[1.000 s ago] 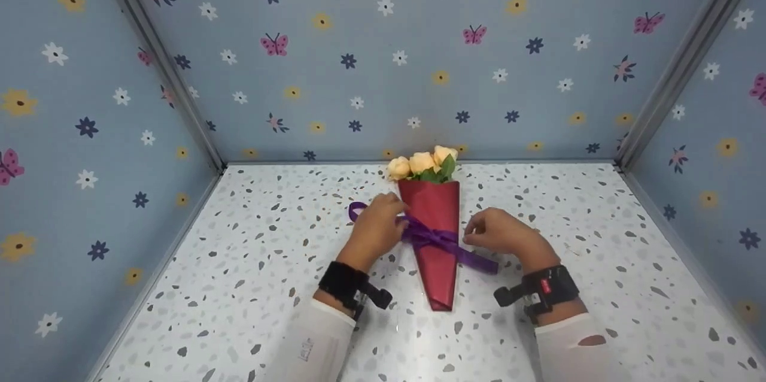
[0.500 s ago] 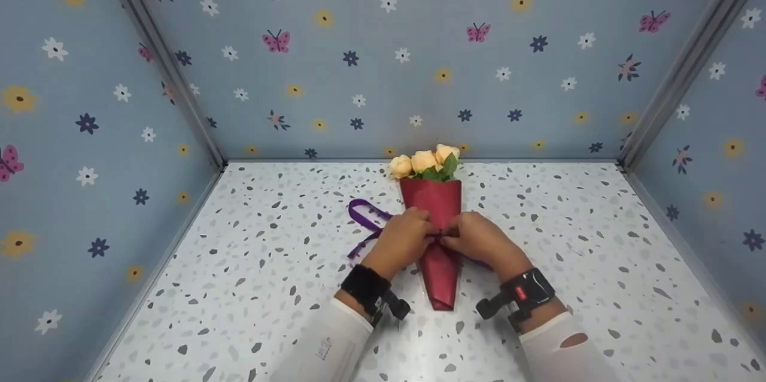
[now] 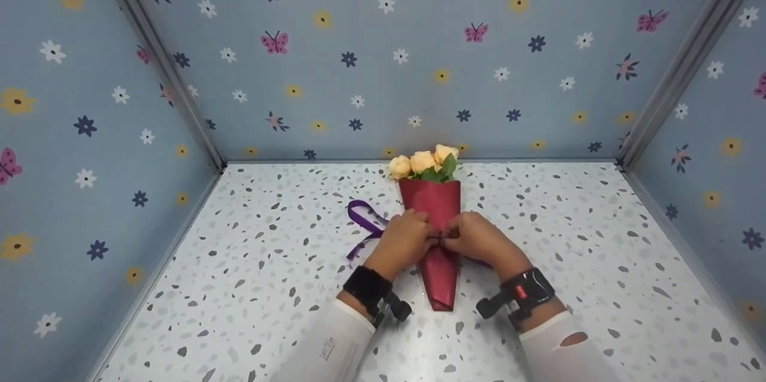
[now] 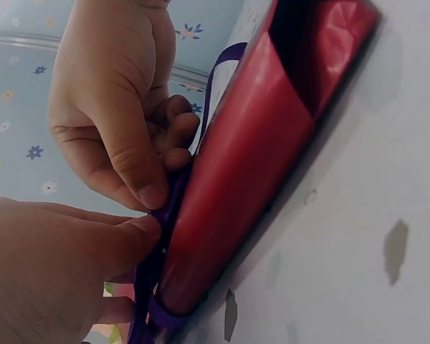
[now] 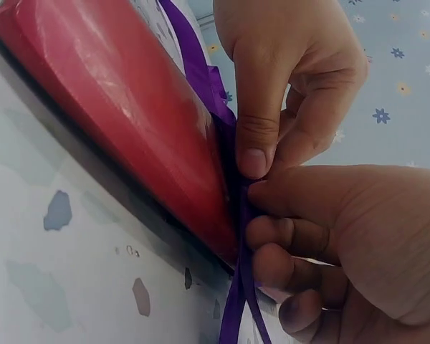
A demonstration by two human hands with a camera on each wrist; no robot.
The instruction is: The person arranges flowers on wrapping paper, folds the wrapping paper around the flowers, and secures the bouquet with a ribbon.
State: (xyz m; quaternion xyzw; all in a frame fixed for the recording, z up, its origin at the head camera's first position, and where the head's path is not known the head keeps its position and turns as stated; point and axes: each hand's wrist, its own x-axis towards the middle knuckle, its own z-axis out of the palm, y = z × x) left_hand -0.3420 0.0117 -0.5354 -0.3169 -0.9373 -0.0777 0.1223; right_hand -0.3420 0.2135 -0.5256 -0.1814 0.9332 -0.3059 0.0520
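A bouquet in red wrapping paper [image 3: 441, 280] lies on the table, its peach roses [image 3: 422, 161] pointing toward the back wall. Around its middle runs a purple ribbon [image 3: 361, 221], with a loop and a tail spread to the left. My left hand [image 3: 402, 243] pinches the ribbon over the front of the paper. Close against it, my right hand [image 3: 480, 240] pinches the ribbon from the other side. In the right wrist view, thumb and fingers of both hands meet on the ribbon [image 5: 233, 308]. Most of the knot area is hidden behind the fingers.
The white speckled table [image 3: 269, 286] stretches out on both sides of the bouquet. A blue wall [image 3: 383, 82] with flowers and butterflies stands behind it, with side panels left and right. A black camera band [image 3: 368, 289] sits on each wrist.
Both hands have come together over the bouquet's middle from its two sides. The right hand, apart from the ribbon earlier, now pinches it. Over the last half second little has moved.
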